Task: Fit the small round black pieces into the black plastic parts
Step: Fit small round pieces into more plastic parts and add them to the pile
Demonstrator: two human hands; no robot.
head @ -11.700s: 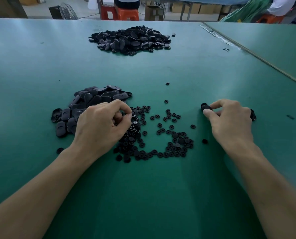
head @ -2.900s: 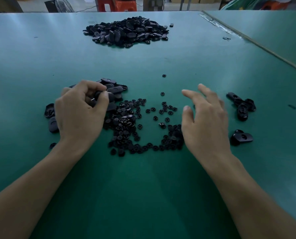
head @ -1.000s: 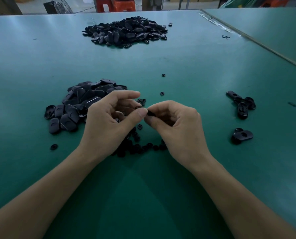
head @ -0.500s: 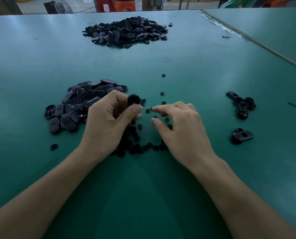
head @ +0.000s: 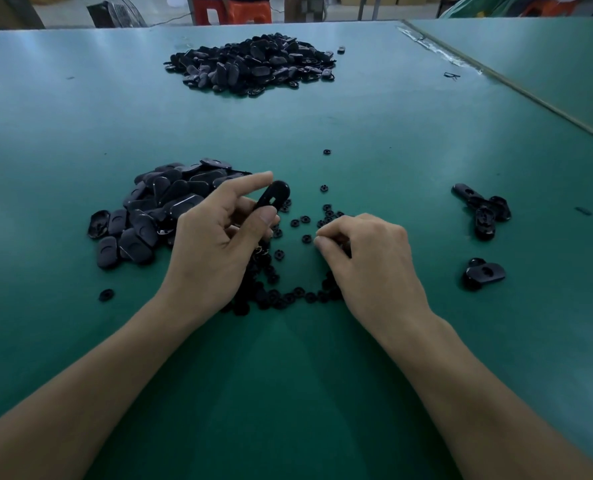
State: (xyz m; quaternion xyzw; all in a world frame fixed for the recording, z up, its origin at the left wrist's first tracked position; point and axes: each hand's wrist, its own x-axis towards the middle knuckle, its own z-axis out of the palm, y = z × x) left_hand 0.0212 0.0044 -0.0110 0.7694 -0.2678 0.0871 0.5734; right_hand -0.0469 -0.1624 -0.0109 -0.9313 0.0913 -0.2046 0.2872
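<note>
My left hand (head: 215, 244) holds one oblong black plastic part (head: 273, 196) upright between thumb and fingers, just above the scattered small round black pieces (head: 281, 296). My right hand (head: 367, 258) is down among those round pieces, its thumb and forefinger tips pinched together at a piece I cannot make out. A heap of black plastic parts (head: 156, 213) lies to the left of my left hand.
A bigger heap of black parts (head: 253, 65) sits far back on the green table (head: 392, 140). A few parts lie at the right in a small group (head: 482, 211), with another part (head: 484, 273) nearer. A lone round piece (head: 106, 294) lies at the left.
My hands have parted after meeting over the pieces. The left hand has raised the plastic part upright. The right hand has dropped to the round pieces and closed its fingertips.
</note>
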